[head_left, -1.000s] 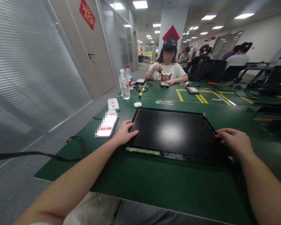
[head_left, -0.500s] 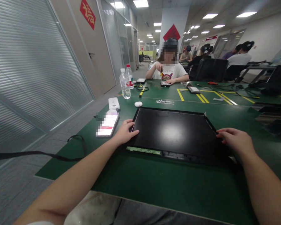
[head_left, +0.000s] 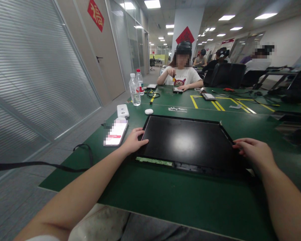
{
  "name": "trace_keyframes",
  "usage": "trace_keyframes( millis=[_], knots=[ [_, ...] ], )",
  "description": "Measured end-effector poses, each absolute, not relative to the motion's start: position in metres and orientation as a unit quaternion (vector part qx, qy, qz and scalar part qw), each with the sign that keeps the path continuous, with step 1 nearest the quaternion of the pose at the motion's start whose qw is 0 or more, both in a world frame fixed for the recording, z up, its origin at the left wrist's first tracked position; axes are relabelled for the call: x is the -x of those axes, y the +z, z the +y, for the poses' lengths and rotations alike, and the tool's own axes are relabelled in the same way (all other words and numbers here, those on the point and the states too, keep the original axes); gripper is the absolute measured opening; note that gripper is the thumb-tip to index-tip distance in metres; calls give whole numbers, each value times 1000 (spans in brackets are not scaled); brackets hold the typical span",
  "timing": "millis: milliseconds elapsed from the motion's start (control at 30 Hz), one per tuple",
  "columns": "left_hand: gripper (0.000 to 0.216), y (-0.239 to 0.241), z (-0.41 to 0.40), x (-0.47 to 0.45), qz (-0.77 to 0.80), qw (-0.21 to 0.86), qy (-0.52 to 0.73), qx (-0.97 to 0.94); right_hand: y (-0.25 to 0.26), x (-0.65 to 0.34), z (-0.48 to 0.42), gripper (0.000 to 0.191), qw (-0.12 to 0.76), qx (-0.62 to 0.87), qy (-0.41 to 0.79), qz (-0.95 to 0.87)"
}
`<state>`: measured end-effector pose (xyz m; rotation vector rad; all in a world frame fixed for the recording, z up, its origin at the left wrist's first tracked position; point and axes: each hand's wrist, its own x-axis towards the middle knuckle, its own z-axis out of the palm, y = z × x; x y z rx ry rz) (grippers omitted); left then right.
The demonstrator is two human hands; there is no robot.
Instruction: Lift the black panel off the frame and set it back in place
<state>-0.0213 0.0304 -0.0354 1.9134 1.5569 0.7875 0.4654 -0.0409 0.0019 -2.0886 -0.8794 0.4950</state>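
A black flat display panel (head_left: pixel 188 142) lies in front of me on the green table (head_left: pixel 150 197), its dark screen facing up. Along its near edge runs a narrow green circuit board (head_left: pixel 154 161). My left hand (head_left: pixel 134 142) grips the panel's left edge, thumb on top and fingers at the rim. At the opposite side my right hand (head_left: pixel 257 150) pinches the right edge between thumb and fingers. The fingertips of both hands are partly hidden by the frame.
Left of the panel lie a lit phone (head_left: pixel 116 132), a white power bank (head_left: pixel 122 110) and a small white case (head_left: pixel 148 111). Water bottles (head_left: pixel 134 90) stand behind them. A dark strap (head_left: pixel 40 166) hangs over the left edge. Across the table sits a person (head_left: pixel 182 73) with a tool.
The whole view has shifted very slightly. Both hands keep their places on the panel's edges, and the panel lies as before.
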Motion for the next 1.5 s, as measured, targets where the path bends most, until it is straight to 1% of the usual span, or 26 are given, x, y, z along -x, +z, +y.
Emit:
trace_keyframes(
  millis=[100, 367, 667, 767, 967, 1100, 1300, 1500],
  knots=[
    [52, -35, 30, 21, 580, 276, 299, -706, 2, -465, -41, 18, 409, 822, 198, -343],
    [50, -34, 31, 20, 592, 288, 316, -684, -8, -471, -40, 23, 438, 801, 212, -349],
    [52, -34, 31, 19, 597, 275, 305, -689, -12, -479, -38, 27, 403, 811, 210, -368],
    [50, -34, 32, 19, 594, 289, 318, -680, -11, -477, -38, 26, 398, 815, 208, -367],
    [47, -39, 34, 21, 582, 335, 362, -647, -12, -476, -39, 25, 414, 807, 214, -363],
    [49, -39, 33, 21, 586, 341, 361, -641, -14, -477, -38, 24, 420, 802, 217, -365],
    [51, -37, 32, 18, 600, 324, 348, -643, -9, -473, -39, 22, 414, 808, 217, -359],
    [58, -37, 32, 18, 599, 324, 348, -645, -10, -473, -40, 25, 411, 808, 216, -363]
  ],
)
